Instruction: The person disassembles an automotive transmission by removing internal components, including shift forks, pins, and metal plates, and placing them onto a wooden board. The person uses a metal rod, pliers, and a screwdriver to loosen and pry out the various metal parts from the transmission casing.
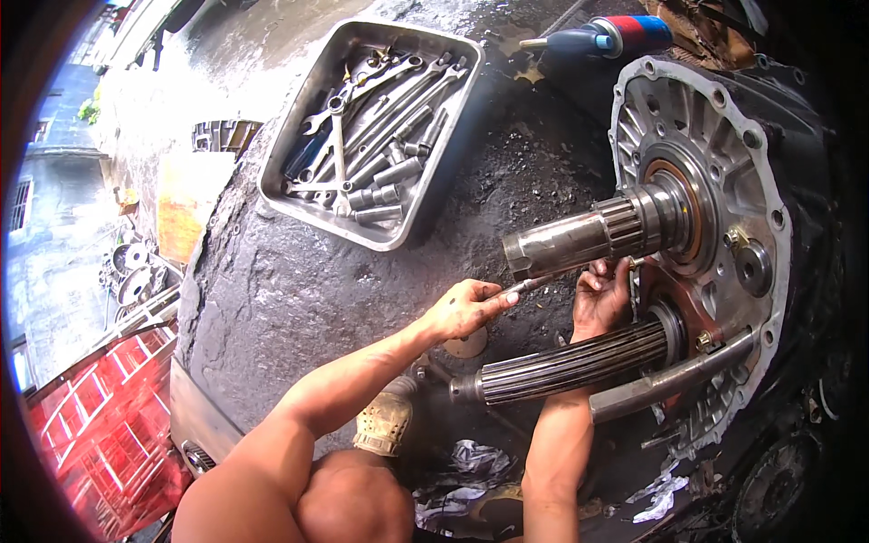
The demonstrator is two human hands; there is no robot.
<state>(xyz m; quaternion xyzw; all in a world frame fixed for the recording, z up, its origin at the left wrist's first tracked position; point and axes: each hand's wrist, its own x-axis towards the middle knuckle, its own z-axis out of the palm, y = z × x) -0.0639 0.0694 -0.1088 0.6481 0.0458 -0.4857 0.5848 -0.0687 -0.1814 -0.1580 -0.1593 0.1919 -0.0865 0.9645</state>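
Head view, left grip: closed on slim steel rod, thumb along top.
Steel rod location: just below free end of thick shaft, far end near right grip; tool type too small to tell.
Steel rod handling: probably light and stiff, likely slick with grease; best held mid-length, fingers wrapped.
Right grip: fingers curled narrow at housing face, between thick shaft and long splined shaft; small bolt at fingertips, cannot tell if pinched.
Small bolt handling: rigid, light, easy to drop; best taken by head, thumb and forefinger.
Gear housing: ribbed casting, bolt holes around flange; likely very heavy, no job for bare hands alone. Flange edge possibly sharp.
Shafts: both jutting left from housing, probably heavy and rigid; splines likely rough on knuckles.
Ground: dark, rough, oily-looking; poor footing likely.
Metal tray: on ground, upper left of shafts, tilted in view; wrenches and sockets heaped inside.
Room: blue-and-red bottle on its side beyond housing; crumpled rags near forearms; red panel far left; strong glare upper left.
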